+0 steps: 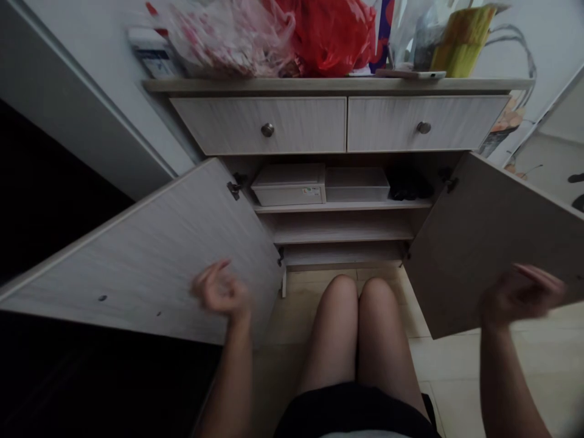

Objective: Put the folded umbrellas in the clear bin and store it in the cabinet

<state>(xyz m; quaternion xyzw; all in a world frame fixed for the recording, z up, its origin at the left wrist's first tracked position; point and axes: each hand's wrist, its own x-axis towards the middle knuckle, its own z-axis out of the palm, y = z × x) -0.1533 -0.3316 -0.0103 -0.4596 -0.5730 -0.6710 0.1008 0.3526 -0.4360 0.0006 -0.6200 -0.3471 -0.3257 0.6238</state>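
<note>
Both doors of a low pale wood-grain cabinet [342, 229] stand swung outward. My left hand [221, 291] is in front of the left door [168, 243], its fingers loosely bent and apart, with nothing in them. On the other side, my right hand [522, 295] hangs before the right door [483, 231], fingers half curled and holding nothing. Motion blurs both hands somewhat. Whether either one touches its door, I cannot tell. On the top shelf inside sit a white drawer box [289, 184], a translucent box [356, 184] and a dark bundle [408, 184].
Two drawers with round knobs [267, 129] are closed above the doors. On the cabinet top lie a white-pink plastic bag [232, 36], a red bag [335, 36], a white bottle [155, 53], a phone-like slab [410, 74] and a yellow packet [460, 42]. My knees [344, 304] face the shelves.
</note>
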